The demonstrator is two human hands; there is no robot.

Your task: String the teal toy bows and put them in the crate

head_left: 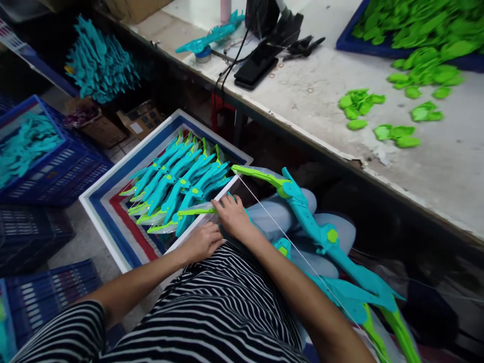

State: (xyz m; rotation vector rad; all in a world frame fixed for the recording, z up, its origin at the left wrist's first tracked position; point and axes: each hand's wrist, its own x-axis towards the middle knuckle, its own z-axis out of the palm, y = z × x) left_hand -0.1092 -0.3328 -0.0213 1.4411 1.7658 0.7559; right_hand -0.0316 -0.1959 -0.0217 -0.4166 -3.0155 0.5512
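My right hand [233,216] is closed around part of a toy bow at the near edge of a white-rimmed box; the bow's bright green limb [198,209] sticks out to the left of the fingers. Just below and to its left, my left hand [202,243] is curled shut, and what lies inside its fingers is hidden. Across my lap, to the right, lies another turquoise toy bow [302,209] with green tips and a white string [280,224]. Inside the box [126,252], several assembled turquoise and green bows [185,171] are stacked side by side.
On the white workbench [302,108] are a phone [256,70], a turquoise part [215,38], loose green pieces [397,133] and a blue tray [346,43] heaped with green pieces. Blue crates [71,174] stand at left. A turquoise pile [100,63] sits behind.
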